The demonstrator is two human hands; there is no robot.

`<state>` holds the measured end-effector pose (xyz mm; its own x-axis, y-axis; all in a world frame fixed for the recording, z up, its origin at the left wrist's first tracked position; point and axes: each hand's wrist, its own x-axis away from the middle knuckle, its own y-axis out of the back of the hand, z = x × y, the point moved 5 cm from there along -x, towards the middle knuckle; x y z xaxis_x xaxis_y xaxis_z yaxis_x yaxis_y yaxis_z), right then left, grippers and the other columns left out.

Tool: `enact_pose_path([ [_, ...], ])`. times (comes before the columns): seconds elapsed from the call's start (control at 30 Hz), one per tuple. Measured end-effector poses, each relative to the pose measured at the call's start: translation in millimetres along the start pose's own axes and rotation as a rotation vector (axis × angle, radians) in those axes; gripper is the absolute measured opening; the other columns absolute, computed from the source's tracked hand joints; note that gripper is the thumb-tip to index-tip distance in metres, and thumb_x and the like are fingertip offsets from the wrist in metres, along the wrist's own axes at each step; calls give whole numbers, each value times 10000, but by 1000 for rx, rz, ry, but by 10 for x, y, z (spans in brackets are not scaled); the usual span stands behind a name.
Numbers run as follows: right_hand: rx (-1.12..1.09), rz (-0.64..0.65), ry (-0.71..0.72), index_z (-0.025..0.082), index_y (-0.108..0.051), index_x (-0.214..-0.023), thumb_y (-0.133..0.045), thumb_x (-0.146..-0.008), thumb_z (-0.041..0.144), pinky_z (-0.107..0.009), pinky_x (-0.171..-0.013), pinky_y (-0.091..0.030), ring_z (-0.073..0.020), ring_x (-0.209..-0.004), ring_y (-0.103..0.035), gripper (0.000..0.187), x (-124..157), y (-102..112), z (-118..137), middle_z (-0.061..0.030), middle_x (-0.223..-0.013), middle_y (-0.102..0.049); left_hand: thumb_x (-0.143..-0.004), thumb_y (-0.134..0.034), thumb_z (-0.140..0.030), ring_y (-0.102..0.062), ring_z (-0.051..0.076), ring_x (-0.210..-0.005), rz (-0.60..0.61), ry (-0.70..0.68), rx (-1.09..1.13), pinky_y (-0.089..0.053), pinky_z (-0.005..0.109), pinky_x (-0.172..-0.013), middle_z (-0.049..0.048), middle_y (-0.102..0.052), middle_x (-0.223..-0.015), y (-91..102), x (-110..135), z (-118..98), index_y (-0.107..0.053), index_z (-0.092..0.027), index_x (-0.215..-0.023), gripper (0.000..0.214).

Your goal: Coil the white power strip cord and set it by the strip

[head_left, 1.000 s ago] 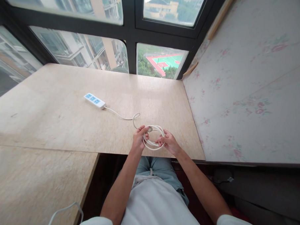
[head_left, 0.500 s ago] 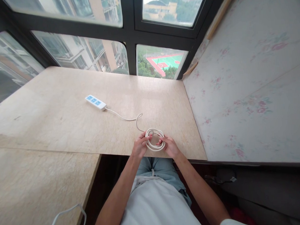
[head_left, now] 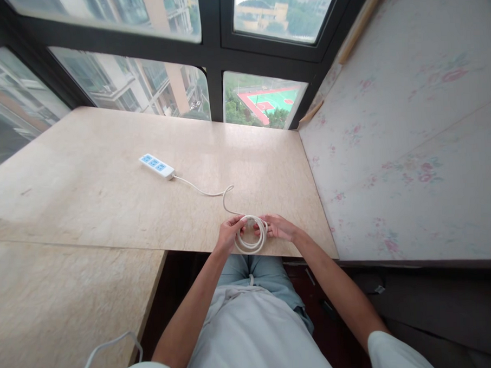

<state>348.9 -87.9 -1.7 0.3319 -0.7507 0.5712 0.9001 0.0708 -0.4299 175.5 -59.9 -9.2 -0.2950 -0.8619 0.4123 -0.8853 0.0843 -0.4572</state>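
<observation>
A white power cord, wound into a loose coil of several loops, is held upright near the counter's front edge. My left hand is closed on the coil's left side, thumb on top. At the coil's right side is my right hand, its fingers curled round the loops and reaching partly inside; the fingertips are partly hidden. From the coil the cord runs with a small bend to a white power strip with blue socket faces, lying on the stone counter.
Dark-framed windows border the counter's far side, and a floral-papered wall rises at the right. A lower counter section at the left carries another white cable, which hangs over its edge.
The coil has shifted slightly left and down. My right hand has moved a little to the right and changed its hold, with straighter fingers. The power strip stays in place.
</observation>
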Motion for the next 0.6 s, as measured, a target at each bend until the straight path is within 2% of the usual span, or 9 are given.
enact_pose_path([
  [0.1, 119, 108, -130, 137, -628, -970, -697, -799, 509, -276, -584, -580, -209, -700, -734, 415, -107, 22, 101, -117, -875, -746, -595, -859, -334, -499, 62, -505, 48, 33, -17, -375, 165, -459, -3, -615, -589, -21, 0, -40, -740, -101, -860, 373],
  [0.2, 260, 214, -202, 114, -632, -961, -643, -792, 627, -280, -503, -558, -211, -584, -708, 541, -221, 32, 185, -122, -763, -743, -612, -853, -312, -488, 56, -502, 138, 71, -17, -371, 165, -459, 10, -618, -603, -82, 20, -96, -750, -96, -860, 344],
  [0.27, 311, 266, -216, 111, -636, -984, -611, -783, 679, -289, -475, -546, -203, -521, -682, 603, -288, 14, 226, -102, -695, -734, -622, -847, -302, -480, 51, -498, 184, 87, -9, -363, 165, -456, 19, -620, -615, -118, 28, -142, -754, -92, -861, 332],
  [0.37, 310, 305, -182, 127, -643, -998, -597, -751, 730, -296, -484, -551, -194, -511, -675, 653, -355, -59, 259, -67, -676, -726, -630, -842, -302, -480, 47, -504, 194, 82, 5, -356, 162, -454, 28, -632, -651, -128, 8, -210, -756, -95, -877, 334],
  [0.47, 330, 276, -122, 132, -660, -913, -585, -713, 776, -290, -459, -542, -190, -493, -659, 679, -380, -129, 237, -59, -645, -710, -624, -843, -309, -479, 50, -494, 175, 76, -11, -346, 167, -447, 25, -628, -640, -102, -34, -242, -756, -100, -883, 344],
  [0.6, 379, 119, -88, 118, -685, -816, -506, -754, 795, -282, -414, -509, -196, -483, -640, 703, -394, -114, 167, -69, -566, -671, -639, -831, -314, -471, 56, -480, 180, 69, -51, -330, 176, -444, 18, -610, -597, -81, -63, -251, -756, -102, -878, 328],
])
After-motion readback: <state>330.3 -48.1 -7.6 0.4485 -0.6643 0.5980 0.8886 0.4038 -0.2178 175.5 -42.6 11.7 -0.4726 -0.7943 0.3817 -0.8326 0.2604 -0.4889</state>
